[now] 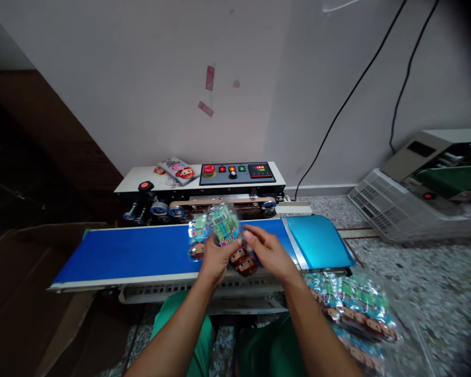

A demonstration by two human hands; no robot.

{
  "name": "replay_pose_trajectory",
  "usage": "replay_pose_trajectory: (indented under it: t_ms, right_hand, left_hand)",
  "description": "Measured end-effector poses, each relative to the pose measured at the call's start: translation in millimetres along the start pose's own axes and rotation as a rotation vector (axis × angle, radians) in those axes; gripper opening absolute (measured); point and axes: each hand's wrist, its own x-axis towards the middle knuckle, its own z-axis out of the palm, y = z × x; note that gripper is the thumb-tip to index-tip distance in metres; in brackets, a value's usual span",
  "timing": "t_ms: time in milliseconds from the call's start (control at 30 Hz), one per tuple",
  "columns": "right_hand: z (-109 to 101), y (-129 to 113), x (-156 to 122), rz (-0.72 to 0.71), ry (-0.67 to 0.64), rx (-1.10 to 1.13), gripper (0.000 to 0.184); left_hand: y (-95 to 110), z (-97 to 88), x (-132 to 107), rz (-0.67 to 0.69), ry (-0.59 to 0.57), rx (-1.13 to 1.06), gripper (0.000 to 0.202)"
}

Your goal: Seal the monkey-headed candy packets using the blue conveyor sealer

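Note:
My left hand is closed around a few clear plastic packets, its thumb pressed across their front. They have green contents, a barcode and brown cartoon faces at the lower end. At their right edge, my right hand has its thumb and fingers close together, pinching the plastic. Another such packet lies on the blue conveyor belt, just left of my left hand. Behind the hands runs the sealing part of a band sealer.
A control panel with lit digits tops the sealer, with printed packaging beside it. Several bagged packets lie at the lower right. A white crate stands far right, a cardboard box at the lower left. Black cables hang along the wall.

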Motion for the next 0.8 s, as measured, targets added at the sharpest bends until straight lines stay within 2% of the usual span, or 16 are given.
replay_pose_trajectory:
  t_ms: [100, 233, 333, 400, 467, 633, 733, 800]
  right_hand:
    - [9, 5, -2, 0.084, -0.144, 0.103, 0.045]
    - [18, 7, -4, 0.172, -0.148, 0.249, 0.044]
    - [21, 7, -5, 0.149, -0.099, 0.315, 0.032]
    - [19, 7, -5, 0.133, -0.054, 0.337, 0.031]
    - [15, 7, -4, 0.123, -0.061, 0.325, 0.032]
    - [0, 5, -1, 0.008, -0.029, 0.197, 0.031]
    - [-1, 6, 0, -0.008, 0.020, 0.215, 0.028]
    - [0, 8, 1, -0.016, 0.114, 0.263, 0.026]
  left_hand:
    - [-1, 0.2, 1, 0.027, 0.053, -0.031, 0.036]
    - [4, 1.5, -1, 0.072, 0.025, 0.000, 0.036]
    - [10, 3.7, -3, 0.090, -0.015, -0.033, 0.038]
    - [13, 5.1, -5, 0.084, -0.033, -0.076, 0.043]
    - [15, 5.4, -6, 0.069, -0.061, -0.093, 0.044]
    - [14, 3.0, -8, -0.048, -0.178, -0.035, 0.030]
    - [10, 4.5, -8, -0.041, -0.148, -0.035, 0.025]
    - [7, 7.2, -8, -0.028, -0.118, -0.052, 0.025]
